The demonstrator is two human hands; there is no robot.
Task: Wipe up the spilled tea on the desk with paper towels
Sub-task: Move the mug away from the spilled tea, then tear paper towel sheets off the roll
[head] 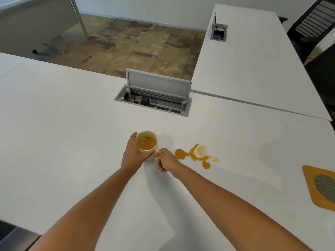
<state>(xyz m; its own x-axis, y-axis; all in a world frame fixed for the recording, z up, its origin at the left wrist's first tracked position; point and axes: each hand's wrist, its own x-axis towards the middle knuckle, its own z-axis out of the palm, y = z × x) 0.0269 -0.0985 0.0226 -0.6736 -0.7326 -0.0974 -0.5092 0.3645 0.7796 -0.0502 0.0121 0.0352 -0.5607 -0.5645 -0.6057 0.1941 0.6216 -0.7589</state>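
Note:
A cream cup (pixel 147 142) of amber tea stands upright on the white desk (pixel 72 133) in the middle of the view. My left hand (pixel 132 154) wraps round the cup's left side. My right hand (pixel 166 160) pinches the cup's handle from the right. Just right of my right hand lies a puddle of spilled tea (pixel 196 154), orange-brown, with a pale ring mark in it. No paper towels are in view.
An open grey cable box (pixel 154 95) with a raised lid sits in the desk behind the cup. A wooden board with a mesh inset (pixel 320 185) lies at the right edge. A second desk (pixel 244 60) and a black chair (pixel 308 24) stand at the back right.

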